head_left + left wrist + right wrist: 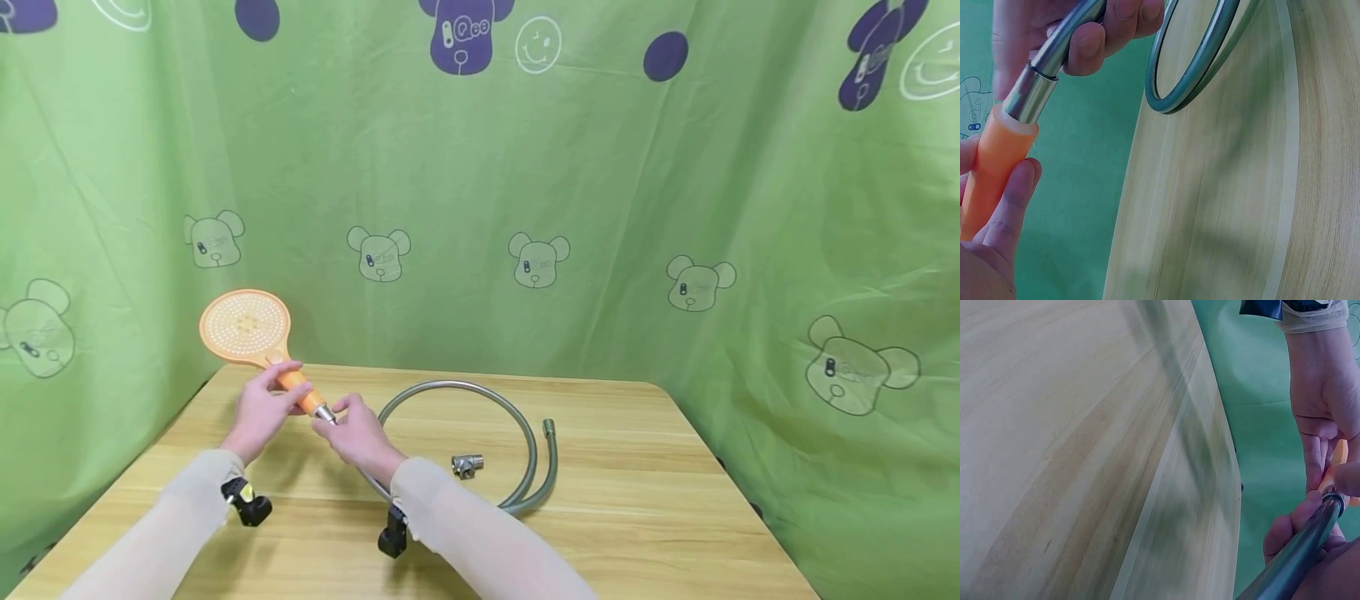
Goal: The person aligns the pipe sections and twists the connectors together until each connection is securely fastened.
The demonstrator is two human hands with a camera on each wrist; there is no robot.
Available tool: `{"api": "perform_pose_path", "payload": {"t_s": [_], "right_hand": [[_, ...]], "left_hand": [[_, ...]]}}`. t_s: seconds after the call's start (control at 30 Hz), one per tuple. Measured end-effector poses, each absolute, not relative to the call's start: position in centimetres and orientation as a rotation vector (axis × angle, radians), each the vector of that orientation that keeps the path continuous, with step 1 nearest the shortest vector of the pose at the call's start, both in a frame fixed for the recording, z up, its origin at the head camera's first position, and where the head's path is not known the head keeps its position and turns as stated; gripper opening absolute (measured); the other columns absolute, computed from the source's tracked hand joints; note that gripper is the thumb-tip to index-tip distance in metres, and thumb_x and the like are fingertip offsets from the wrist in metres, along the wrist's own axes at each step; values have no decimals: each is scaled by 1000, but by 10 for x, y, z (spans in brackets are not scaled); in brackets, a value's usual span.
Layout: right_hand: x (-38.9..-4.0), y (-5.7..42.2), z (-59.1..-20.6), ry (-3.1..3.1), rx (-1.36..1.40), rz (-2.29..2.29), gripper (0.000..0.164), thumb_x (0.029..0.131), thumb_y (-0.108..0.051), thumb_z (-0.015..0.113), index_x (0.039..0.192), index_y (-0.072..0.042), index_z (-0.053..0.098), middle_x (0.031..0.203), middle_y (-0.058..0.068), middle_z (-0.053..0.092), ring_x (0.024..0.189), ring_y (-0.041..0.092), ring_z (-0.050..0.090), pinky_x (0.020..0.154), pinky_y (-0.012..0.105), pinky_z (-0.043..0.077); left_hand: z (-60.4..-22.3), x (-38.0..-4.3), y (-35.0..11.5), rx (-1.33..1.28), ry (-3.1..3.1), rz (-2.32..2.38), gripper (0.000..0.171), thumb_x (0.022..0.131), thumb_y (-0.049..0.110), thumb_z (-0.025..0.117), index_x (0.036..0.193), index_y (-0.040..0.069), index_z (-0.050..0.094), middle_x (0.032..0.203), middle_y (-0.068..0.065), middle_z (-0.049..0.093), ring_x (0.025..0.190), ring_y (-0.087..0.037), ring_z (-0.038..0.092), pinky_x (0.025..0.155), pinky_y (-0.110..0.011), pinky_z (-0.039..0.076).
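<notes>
An orange shower head (245,325) with a round, pale, dotted face is held up over the table's left side. My left hand (262,410) grips its orange handle (999,162). At the handle's lower end sits the metal end fitting (1030,94) of a grey shower hose (534,450); the two meet, but how tightly they are joined cannot be told. My right hand (362,435) holds the hose just behind that fitting, with fingers (1088,42) curled round it. In the right wrist view the hose (1291,562) runs through the right hand toward the handle.
The hose loops over the wooden table (637,500), its free end (549,428) pointing to the back right. Inside the loop lies a small chrome tee-shaped valve (467,465). A green patterned curtain (465,167) surrounds the table's back and sides.
</notes>
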State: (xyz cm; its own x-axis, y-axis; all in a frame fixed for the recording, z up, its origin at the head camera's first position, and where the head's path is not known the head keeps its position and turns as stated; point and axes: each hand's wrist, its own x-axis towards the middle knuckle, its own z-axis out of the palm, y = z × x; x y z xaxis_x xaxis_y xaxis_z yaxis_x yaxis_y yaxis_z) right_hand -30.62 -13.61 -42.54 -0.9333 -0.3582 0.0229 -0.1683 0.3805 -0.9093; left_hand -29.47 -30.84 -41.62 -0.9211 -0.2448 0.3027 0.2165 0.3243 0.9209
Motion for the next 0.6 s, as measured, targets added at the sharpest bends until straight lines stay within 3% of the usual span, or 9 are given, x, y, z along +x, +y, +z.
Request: {"api": "perform_pose_path", "payload": {"t_s": [0.13, 0.37, 0.6], "right_hand": [[-306, -136, -427, 2493, -516, -1579, 25, 92, -27, 74, 99, -20, 51, 63, -3, 53, 47, 10, 43, 39, 23, 33], [-308, -135, -428, 2497, -577, -1626, 14, 98, -31, 65, 93, -20, 58, 65, -4, 56, 50, 10, 44, 41, 24, 34], [-311, -137, -427, 2465, -572, -1623, 29, 103, -35, 56, 84, -16, 68, 62, -3, 57, 48, 9, 42, 40, 24, 32]], "left_hand": [[-415, -295, -307, 28, -2213, -1634, 54, 95, 12, 69, 144, 0, 49, 118, -26, 53, 75, -7, 68, 75, -25, 62], [-411, -296, -308, 8, -2204, -1634, 55, 96, 13, 69, 145, 0, 48, 120, -26, 52, 75, -6, 69, 74, -25, 62], [-410, -296, -308, 22, -2225, -1613, 54, 96, 13, 68, 145, 2, 48, 121, -26, 53, 75, -7, 69, 74, -25, 62]]}}
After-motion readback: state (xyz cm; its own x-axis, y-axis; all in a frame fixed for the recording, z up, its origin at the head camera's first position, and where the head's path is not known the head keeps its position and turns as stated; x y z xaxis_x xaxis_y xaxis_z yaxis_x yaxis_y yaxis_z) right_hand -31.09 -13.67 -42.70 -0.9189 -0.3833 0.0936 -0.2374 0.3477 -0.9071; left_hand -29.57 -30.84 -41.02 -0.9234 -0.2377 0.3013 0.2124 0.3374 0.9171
